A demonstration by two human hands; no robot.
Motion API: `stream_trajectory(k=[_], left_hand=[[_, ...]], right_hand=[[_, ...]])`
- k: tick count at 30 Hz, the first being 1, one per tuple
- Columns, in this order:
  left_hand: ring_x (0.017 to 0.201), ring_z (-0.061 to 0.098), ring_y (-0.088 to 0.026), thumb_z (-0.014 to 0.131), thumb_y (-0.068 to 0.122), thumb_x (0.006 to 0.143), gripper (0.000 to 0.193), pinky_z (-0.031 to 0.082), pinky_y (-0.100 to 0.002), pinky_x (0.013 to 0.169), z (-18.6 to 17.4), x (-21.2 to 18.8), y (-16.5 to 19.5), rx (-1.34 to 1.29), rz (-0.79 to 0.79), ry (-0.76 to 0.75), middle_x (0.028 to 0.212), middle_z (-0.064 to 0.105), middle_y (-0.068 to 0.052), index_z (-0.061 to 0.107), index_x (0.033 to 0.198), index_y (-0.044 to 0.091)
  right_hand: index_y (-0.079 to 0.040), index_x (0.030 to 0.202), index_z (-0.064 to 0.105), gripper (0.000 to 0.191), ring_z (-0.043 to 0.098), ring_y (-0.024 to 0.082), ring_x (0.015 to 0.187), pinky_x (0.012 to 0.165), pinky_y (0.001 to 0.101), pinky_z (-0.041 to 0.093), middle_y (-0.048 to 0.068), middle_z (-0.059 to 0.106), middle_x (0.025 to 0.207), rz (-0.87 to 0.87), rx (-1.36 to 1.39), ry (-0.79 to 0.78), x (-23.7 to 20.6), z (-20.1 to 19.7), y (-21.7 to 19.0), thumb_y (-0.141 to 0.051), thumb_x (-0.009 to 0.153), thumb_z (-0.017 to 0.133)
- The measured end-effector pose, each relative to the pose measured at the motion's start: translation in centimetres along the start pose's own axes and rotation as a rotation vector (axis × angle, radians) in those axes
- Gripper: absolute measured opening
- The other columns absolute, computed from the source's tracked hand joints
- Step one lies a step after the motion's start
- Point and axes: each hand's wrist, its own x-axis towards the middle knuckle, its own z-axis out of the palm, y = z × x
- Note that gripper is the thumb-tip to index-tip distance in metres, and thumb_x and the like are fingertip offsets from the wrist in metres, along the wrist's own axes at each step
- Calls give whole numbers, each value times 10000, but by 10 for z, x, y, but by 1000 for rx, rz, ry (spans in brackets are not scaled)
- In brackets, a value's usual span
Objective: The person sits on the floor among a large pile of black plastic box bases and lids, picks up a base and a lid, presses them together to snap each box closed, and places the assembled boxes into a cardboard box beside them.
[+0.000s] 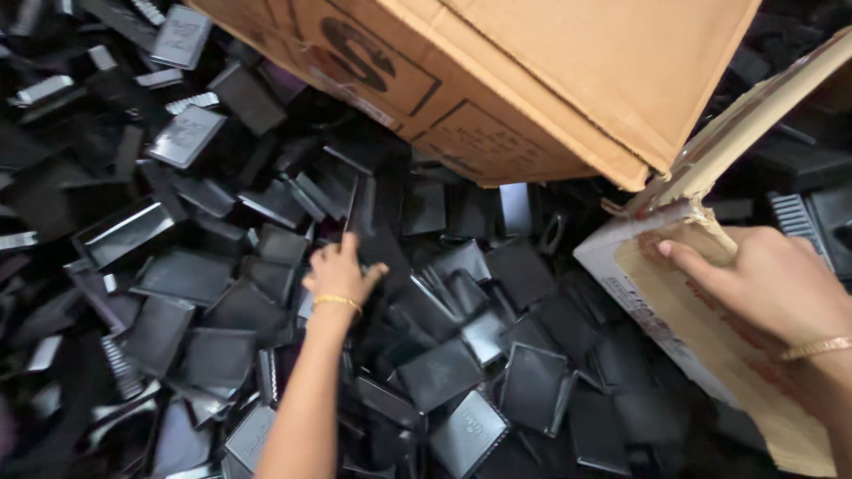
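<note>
Head view, looking down on a deep pile of black plastic parts [266,293]: flat, square-ish tray or lid shapes with raised rims, some glossy, lying at all angles and overlapping. No bare surface shows under them, so can't tell what carries the heap.

Left hand [340,273] is out over the middle of the pile, arm coming up from the bottom edge, gold bangle [337,302] at the wrist. Fingers are closed around the lower end of one narrow black piece [358,206] that stands nearly upright, edge-on to the camera (exact grip hidden by the back of the hand). Thumb sticks out to the right, just over a neighbouring part.

Right hand [765,282] is at the right edge, also with a gold bangle [816,348]. It rests flat on a torn cardboard flap [701,346], fingers together and pointing left, fingertips at the ragged edge near the flap's top. Not pinching anything, just pressed on the board. Flap has a white outer face with printing and a brown inner face.

A big brown cardboard box [532,80] fills the top centre, tilted over the pile, its lower corner hanging just above the parts. The flap under the right hand meets it at the right side.
</note>
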Motion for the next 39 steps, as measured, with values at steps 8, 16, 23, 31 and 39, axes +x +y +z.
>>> stream_trajectory(k=[8, 16, 23, 31, 39], left_hand=[[1097, 583, -369, 698, 337, 833, 193, 511, -593, 833, 1, -158, 71, 130, 533, -334, 1147, 643, -92, 707, 980, 212], [1165, 644, -262, 736, 420, 902, 361, 496, -394, 1040, -52, -209, 92, -691, 1192, -852, 1126, 690, -36, 702, 1110, 127], [1280, 511, -398, 742, 518, 836, 671, 411, -618, 989, 17, -15, 124, -248, 502, 298, 1324, 618, -181, 609, 1318, 70], [1178, 516, -379, 739, 504, 818, 637, 432, -566, 939, 56, -123, 104, 61, 396, 52, 1248, 560, -162, 574, 1257, 72], [1038, 564, -280, 693, 175, 781, 188, 391, -531, 910, -9, -256, 105, 105, 717, 173, 1002, 599, -78, 660, 961, 129]], right_hand=[[-48, 812, 817, 719, 720, 384, 816, 810, 482, 572, 173, 731, 740, 21, 9, 32, -15, -2, 1, -738, 873, 621], [-68, 909, 847, 749, 740, 443, 937, 879, 528, 565, 234, 777, 845, 24, 18, 99, -15, 1, 4, -781, 834, 629], [-17, 879, 793, 754, 746, 395, 901, 857, 509, 581, 209, 759, 817, 66, 93, 27, -21, -11, -4, -746, 862, 602], [-41, 1081, 802, 732, 702, 479, 1003, 886, 546, 553, 305, 737, 1041, -16, 32, 175, -15, -8, -13, -721, 848, 660], [-30, 1090, 804, 755, 710, 474, 1020, 901, 541, 557, 300, 749, 1067, -23, 48, 161, -17, -5, -11, -732, 852, 659]])
